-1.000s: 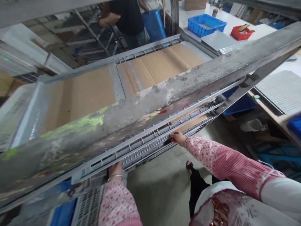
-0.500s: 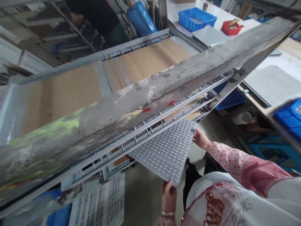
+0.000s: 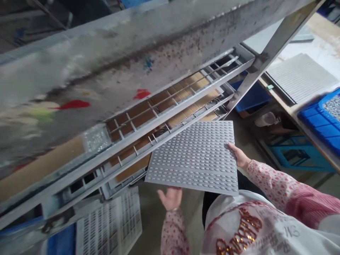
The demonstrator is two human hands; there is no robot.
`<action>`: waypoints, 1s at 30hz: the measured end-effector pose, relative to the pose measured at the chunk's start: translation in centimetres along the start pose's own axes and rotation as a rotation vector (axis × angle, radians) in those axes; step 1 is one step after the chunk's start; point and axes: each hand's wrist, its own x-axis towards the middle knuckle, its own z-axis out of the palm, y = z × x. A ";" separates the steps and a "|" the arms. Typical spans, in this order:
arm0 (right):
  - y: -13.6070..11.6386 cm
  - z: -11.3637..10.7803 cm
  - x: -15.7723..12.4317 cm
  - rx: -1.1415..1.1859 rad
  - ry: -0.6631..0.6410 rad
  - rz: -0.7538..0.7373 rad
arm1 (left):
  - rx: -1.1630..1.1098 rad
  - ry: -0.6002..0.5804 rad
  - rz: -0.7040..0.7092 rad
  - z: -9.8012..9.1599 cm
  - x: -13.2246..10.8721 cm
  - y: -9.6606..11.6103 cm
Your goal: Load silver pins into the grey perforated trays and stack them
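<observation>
A grey square panel (image 3: 193, 159) with rows of raised oval studs lies roughly level between my body and a metal rack. My right hand (image 3: 239, 156) holds its right edge, with the thumb on top. At the front edge, my left hand (image 3: 171, 198) supports the panel from below, palm up and thumb spread out to the side; its other fingers are hidden beneath. The panel's far left edge meets or passes under the lower shelf rail (image 3: 148, 141) of the rack; I cannot tell whether it touches.
The rack's thick paint-stained beam (image 3: 127, 63) crosses above. Cardboard (image 3: 186, 106) lies on the wire shelves below. At right, a worktable carries ribbed grey panels (image 3: 302, 78) and a blue bin (image 3: 321, 120). A white slotted panel (image 3: 108, 223) stands at lower left.
The panel has come away from the rack toward my body and turned, showing more of its surface. My left hand has shifted left from its corner to under its front edge. The view has moved closer.
</observation>
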 end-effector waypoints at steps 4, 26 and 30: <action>-0.1 -2.4 -0.3 -0.034 0.018 -0.057 | -0.440 0.330 0.075 -3.3 5.0 2.9; -5.5 -29.2 -12.5 -0.060 -0.171 -0.513 | -0.208 0.471 0.131 19.3 -17.7 -3.6; -7.6 -40.6 -19.5 0.088 -0.182 -0.633 | -0.088 0.271 0.261 30.9 -23.2 -3.1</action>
